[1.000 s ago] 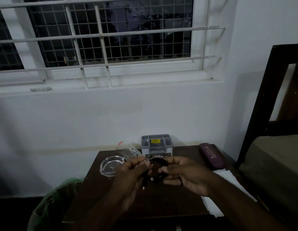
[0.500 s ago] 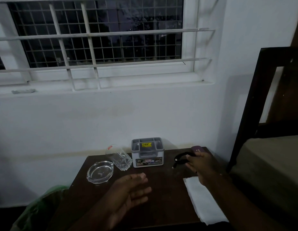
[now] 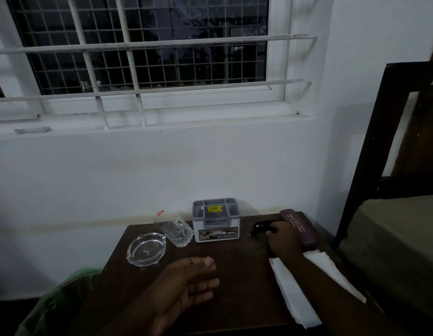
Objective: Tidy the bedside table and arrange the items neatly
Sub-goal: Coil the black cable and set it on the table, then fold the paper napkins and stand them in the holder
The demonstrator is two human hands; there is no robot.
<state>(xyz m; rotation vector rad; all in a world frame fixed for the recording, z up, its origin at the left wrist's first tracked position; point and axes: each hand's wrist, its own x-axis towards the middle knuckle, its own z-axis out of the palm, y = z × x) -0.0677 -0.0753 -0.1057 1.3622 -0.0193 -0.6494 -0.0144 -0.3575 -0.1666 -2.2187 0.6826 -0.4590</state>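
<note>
On the dark wooden bedside table (image 3: 237,260), my right hand (image 3: 283,238) holds a coiled black cable (image 3: 261,226) against the tabletop, just left of a maroon spectacle case (image 3: 298,226). My left hand (image 3: 188,284) hovers over the table's front middle with relaxed fingers, holding nothing. A grey and white organiser box (image 3: 216,220) stands at the back centre. A clear drinking glass (image 3: 175,227) lies tipped on its side left of the box, with a glass ashtray (image 3: 146,248) beside it. A white folded cloth (image 3: 295,294) lies under my right forearm.
A white wall and a barred window (image 3: 142,57) rise behind the table. A dark bed frame (image 3: 365,166) and mattress stand close on the right. A green plastic bag (image 3: 57,304) sits on the floor at the left.
Both hands held the coiled cable together at the table's middle. My right hand carried it to the back right beside the spectacle case, and my left hand let go and drew back.
</note>
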